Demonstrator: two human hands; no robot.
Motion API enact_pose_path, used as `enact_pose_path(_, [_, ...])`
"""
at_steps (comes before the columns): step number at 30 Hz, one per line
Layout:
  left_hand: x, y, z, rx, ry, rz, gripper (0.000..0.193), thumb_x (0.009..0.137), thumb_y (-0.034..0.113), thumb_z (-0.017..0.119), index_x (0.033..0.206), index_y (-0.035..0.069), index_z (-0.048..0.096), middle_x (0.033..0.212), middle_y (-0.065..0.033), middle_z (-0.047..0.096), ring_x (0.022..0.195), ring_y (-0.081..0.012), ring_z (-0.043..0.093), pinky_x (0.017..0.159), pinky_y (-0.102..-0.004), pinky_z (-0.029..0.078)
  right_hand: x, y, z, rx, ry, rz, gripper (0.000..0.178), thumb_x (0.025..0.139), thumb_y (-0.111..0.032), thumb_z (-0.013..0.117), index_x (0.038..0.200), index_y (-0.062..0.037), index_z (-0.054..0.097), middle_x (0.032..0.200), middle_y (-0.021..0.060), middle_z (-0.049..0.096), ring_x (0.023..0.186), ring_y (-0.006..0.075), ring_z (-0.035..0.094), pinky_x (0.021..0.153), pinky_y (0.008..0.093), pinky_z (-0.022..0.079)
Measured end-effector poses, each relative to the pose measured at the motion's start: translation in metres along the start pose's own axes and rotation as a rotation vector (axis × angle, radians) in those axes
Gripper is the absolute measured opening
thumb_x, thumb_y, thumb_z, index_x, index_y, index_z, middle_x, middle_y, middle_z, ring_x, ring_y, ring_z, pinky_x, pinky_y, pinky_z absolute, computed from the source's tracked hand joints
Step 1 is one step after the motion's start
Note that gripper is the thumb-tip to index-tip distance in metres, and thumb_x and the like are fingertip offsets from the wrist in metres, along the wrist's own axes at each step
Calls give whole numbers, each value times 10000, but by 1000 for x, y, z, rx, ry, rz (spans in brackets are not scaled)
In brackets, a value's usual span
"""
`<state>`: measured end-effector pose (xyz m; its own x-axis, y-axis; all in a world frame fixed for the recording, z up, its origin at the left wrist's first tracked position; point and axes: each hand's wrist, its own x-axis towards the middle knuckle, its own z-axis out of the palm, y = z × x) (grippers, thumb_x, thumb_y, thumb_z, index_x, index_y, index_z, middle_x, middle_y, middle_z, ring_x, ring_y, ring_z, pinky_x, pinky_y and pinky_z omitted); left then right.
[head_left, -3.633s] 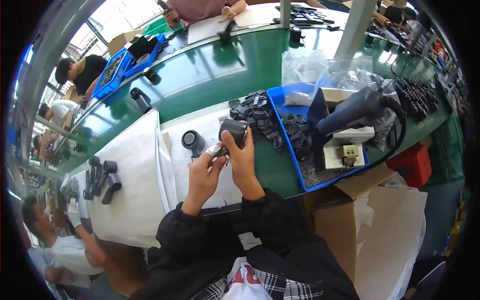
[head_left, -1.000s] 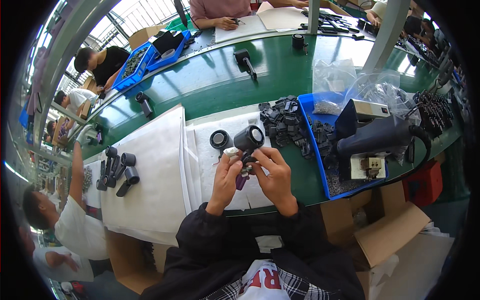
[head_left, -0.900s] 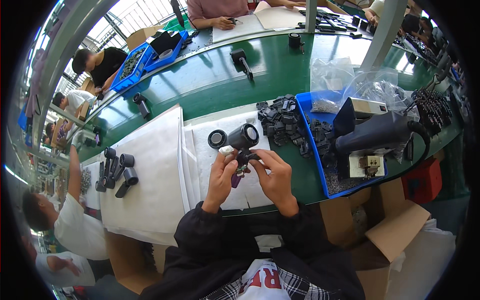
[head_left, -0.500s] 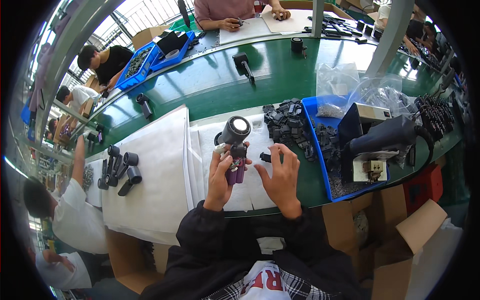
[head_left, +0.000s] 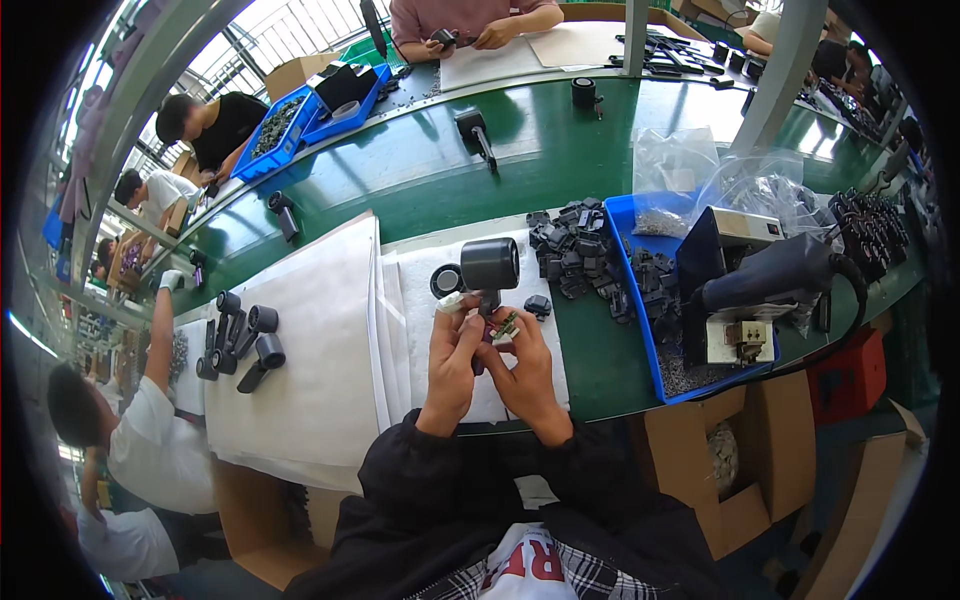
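Note:
A dark grey handheld device with a cylindrical head (head_left: 487, 264), shaped like a small hair dryer, stands over the white foam sheet (head_left: 415, 290) in front of me. My left hand (head_left: 450, 372) is closed around its opened handle, beside a small white part (head_left: 453, 302). My right hand (head_left: 532, 378) pinches a small green circuit board (head_left: 506, 326) with thin wires at the handle. Purple battery cells show only slightly between my fingers. A black ring-shaped part (head_left: 445, 281) lies just behind my left hand. Beyond my right fingers lies a small black plastic piece (head_left: 540, 306).
Black plastic pieces (head_left: 578, 245) are heaped right of the foam, beside a blue tray (head_left: 640, 310) holding parts and a dark machine (head_left: 765, 270). Several grey devices (head_left: 245, 335) lie on white sheets at left. More units sit on the green belt (head_left: 390, 165). Co-workers sit around it.
My right hand has moved left from beside the small black piece to the circuit board. The device's head has turned to face right. Units on the belt have shifted slightly left.

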<state>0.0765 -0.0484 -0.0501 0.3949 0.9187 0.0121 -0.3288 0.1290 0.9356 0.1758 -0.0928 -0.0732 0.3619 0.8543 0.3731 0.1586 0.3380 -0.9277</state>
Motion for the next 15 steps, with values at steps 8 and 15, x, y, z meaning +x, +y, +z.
enact_pose_path(8, [4, -4, -2, 155, 41, 22, 230, 1011, 121, 475, 1224, 31, 476, 1131, -76, 582, 964, -116, 597, 766, -237, 529, -5, 12, 2, 170, 6, 113, 342, 900, -32, 618, 1226, 25, 532, 1111, 120, 550, 1016, 216, 618, 709, 270, 565])
enact_pose_path(15, [2, -2, -2, 110, 105, -42, 221, 1006, 122, 490, 1206, 27, 487, 1091, -81, 596, 928, -120, 609, 762, -242, 533, -7, 21, 7, 107, -10, 200, 335, 917, -76, 607, 1228, 34, 548, 1156, 113, 560, 1052, 202, 607, 721, 301, 556])
